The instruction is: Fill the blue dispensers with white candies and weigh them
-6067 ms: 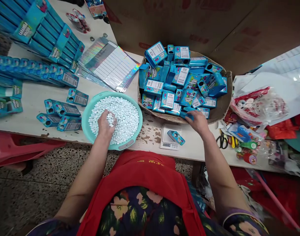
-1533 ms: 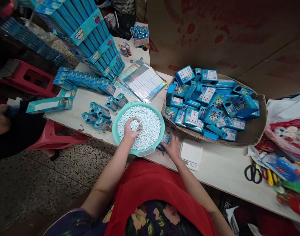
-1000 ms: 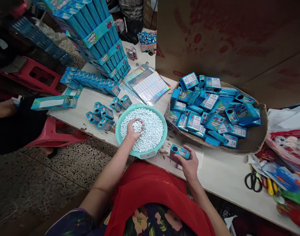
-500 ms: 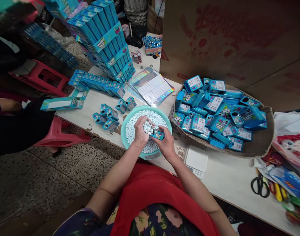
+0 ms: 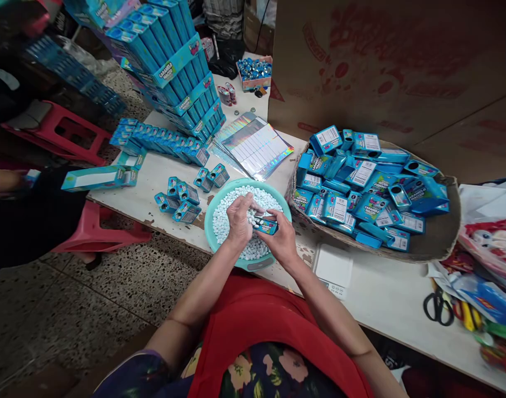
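A turquoise plastic basin (image 5: 212, 239) full of small white candies (image 5: 259, 194) sits at the table's front edge. Over it, my right hand (image 5: 283, 237) grips a small blue candy box (image 5: 266, 226), its open end turned toward my left hand. My left hand (image 5: 240, 220) is cupped around some white candies, held against the mouth of the box. Part of its fingers is hidden behind the palm. Left of the basin stand several small blue boxes (image 5: 186, 193).
A carton tray (image 5: 447, 243) of blue boxes stands right, a white scale (image 5: 333, 268) before it. Sticker sheets (image 5: 257, 146) lie behind the basin. Stacked display boxes (image 5: 170, 72) rise back left. Scissors (image 5: 438, 307) lie far right. Another person's arm (image 5: 6, 181) shows left, near a red stool (image 5: 99, 232).
My left hand has tipped and closed more, and fewer candies show in its palm. The box stays in my right hand. The other person's hand now shows a small blue item.
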`<state>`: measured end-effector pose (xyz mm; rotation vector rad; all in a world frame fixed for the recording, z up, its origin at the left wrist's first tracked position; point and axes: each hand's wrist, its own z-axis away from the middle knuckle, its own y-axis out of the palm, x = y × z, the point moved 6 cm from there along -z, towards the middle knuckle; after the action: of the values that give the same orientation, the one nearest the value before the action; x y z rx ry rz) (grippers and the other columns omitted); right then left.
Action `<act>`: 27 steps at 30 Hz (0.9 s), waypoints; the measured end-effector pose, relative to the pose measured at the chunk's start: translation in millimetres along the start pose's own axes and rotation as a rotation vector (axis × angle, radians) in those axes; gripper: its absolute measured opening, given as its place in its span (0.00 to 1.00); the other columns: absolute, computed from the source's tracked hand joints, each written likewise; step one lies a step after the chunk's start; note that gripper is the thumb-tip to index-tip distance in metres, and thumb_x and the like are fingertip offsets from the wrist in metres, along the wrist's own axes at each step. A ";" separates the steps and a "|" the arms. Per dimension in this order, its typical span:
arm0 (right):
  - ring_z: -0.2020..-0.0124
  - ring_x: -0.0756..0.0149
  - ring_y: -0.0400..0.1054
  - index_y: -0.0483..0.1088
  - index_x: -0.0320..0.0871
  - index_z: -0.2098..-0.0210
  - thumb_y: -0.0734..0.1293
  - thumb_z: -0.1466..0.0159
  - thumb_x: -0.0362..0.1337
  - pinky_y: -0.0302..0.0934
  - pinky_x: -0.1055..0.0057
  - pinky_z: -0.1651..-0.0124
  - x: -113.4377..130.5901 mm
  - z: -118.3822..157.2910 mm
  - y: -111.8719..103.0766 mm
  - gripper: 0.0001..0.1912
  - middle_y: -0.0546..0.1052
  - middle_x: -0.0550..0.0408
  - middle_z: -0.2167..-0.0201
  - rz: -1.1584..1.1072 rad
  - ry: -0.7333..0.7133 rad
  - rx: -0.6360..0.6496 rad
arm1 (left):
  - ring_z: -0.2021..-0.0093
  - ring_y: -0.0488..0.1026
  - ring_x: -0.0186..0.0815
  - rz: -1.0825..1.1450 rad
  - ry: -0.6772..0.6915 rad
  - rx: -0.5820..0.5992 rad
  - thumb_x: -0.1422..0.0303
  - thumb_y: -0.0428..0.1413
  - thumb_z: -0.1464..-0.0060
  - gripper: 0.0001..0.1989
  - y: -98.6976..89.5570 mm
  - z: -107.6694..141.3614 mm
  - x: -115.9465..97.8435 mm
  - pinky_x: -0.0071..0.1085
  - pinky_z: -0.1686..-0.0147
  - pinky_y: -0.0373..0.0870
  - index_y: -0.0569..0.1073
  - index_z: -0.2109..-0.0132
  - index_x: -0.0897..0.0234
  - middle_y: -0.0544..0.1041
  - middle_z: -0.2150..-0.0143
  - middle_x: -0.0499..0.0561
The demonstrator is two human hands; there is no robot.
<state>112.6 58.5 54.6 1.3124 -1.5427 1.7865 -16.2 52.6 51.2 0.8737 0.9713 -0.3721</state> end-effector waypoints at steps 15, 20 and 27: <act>0.55 0.57 0.71 0.64 0.47 0.50 0.73 0.49 0.37 0.63 0.61 0.50 4.0 -2.6 -1.7 0.29 0.77 0.55 0.59 -0.092 0.039 -0.027 | 0.71 0.73 0.34 -0.027 0.048 0.100 0.56 0.59 0.48 0.17 3.5 2.1 -7.7 0.28 0.70 0.68 0.68 0.74 0.64 0.68 0.79 0.47; 0.55 0.58 0.72 0.64 0.47 0.50 0.73 0.49 0.35 0.63 0.61 0.51 4.8 -1.1 3.5 0.28 0.77 0.56 0.60 -0.116 0.042 -0.044 | 0.74 0.72 0.30 -0.060 0.084 0.114 0.57 0.59 0.49 0.14 1.4 4.7 -9.9 0.27 0.72 0.67 0.71 0.64 0.64 0.72 0.73 0.47; 0.55 0.59 0.72 0.65 0.46 0.51 0.72 0.48 0.35 0.64 0.62 0.51 5.0 -0.7 6.8 0.26 0.76 0.54 0.57 -0.158 0.043 -0.094 | 0.76 0.70 0.29 -0.066 0.082 0.213 0.58 0.57 0.46 0.13 5.7 5.3 -9.8 0.26 0.75 0.66 0.71 0.62 0.64 0.73 0.72 0.48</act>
<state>104.6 56.0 55.5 1.3041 -1.4405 1.6151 -14.8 51.0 63.6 1.0578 1.0512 -0.5059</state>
